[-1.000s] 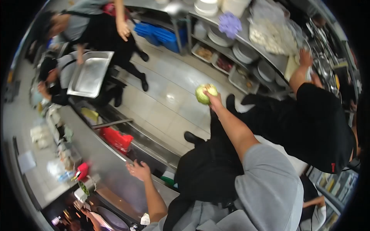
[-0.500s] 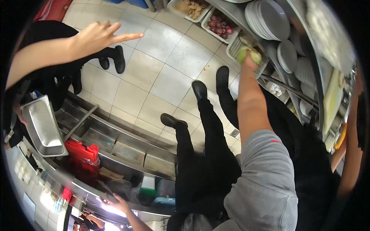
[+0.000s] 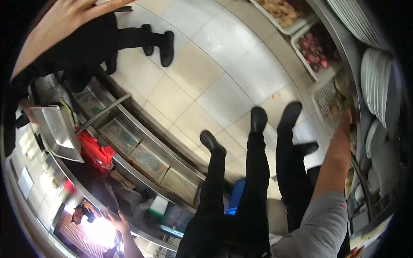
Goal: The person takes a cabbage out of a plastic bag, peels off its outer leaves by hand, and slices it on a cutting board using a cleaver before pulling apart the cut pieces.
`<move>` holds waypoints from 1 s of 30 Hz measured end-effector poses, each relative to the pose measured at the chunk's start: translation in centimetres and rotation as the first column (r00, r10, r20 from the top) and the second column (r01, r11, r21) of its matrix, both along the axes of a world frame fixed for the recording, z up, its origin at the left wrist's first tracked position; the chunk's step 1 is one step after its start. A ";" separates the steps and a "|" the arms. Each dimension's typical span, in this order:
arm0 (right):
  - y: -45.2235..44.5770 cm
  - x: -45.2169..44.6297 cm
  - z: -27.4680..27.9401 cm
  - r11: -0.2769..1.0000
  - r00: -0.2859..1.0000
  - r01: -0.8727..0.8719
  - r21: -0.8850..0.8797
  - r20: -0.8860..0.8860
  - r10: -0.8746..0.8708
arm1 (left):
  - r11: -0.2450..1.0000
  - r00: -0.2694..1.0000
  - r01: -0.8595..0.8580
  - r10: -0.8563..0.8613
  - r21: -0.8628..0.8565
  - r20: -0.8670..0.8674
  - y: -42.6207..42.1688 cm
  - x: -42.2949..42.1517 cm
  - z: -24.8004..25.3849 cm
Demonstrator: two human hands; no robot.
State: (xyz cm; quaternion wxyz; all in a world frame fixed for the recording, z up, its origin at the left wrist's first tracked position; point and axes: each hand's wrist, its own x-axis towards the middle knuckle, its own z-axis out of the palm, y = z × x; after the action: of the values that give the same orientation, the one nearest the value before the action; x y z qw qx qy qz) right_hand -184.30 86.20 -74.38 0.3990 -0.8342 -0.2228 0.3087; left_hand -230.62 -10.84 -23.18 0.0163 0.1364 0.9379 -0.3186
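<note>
My right hand (image 3: 347, 117) reaches down to a white perforated basket (image 3: 322, 103) on the low shelf at the right. Its fingers are too dark and small to make out, and I cannot tell whether they hold anything. Some brownish and greenish produce (image 3: 343, 84) lies in that basket, just beyond the hand. At the lower left, my left hand (image 3: 116, 222) is held over the steel counter's edge with its fingers apart and nothing in them.
Baskets of red onions (image 3: 313, 51) and ginger-like roots (image 3: 278, 13) sit farther along, beside stacked plates (image 3: 374, 81). A co-worker's hand (image 3: 69, 17) is at the upper left, above a steel pan (image 3: 58, 133) and red bag (image 3: 94, 148). Another person's legs (image 3: 288, 159) stand beside mine.
My right arm has swung down and right from the middle with the round green vegetable, which no longer shows clearly. The view has turned toward the floor, and the co-worker's pointing hand is nearer the top.
</note>
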 end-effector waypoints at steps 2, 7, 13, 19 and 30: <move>0.7 -1.1 -1.0 1.000 1.000 -0.004 0.001 -0.012 0.004 | 0.992 1.000 -0.020 0.022 0.123 -0.013 0.2 0.1 -0.7; 2.4 -4.0 -3.9 0.999 0.998 -0.029 -0.029 -0.051 0.027 | 0.980 0.991 -0.130 0.129 0.152 0.019 -3.1 0.5 -0.5; 5.0 -6.5 -5.6 0.996 0.993 -0.081 -0.044 -0.093 0.076 | 0.985 0.996 -0.076 0.082 0.152 -0.031 3.3 0.7 -0.3; 6.1 -7.3 -6.6 0.993 0.988 -0.108 -0.048 -0.116 0.102 | 0.989 0.997 -0.061 0.068 0.131 -0.046 4.2 0.7 -0.4; 5.9 -7.9 -6.2 0.981 0.973 -0.187 -0.049 -0.146 0.178 | 0.787 0.870 -0.183 -0.149 0.589 0.469 18.2 8.6 -14.6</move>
State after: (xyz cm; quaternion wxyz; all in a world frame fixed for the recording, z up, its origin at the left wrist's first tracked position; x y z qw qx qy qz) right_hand -192.23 92.09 -80.53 0.3572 -0.7984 -0.2602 0.4090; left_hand -222.01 7.34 -37.82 0.2120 0.2017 0.9549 0.0506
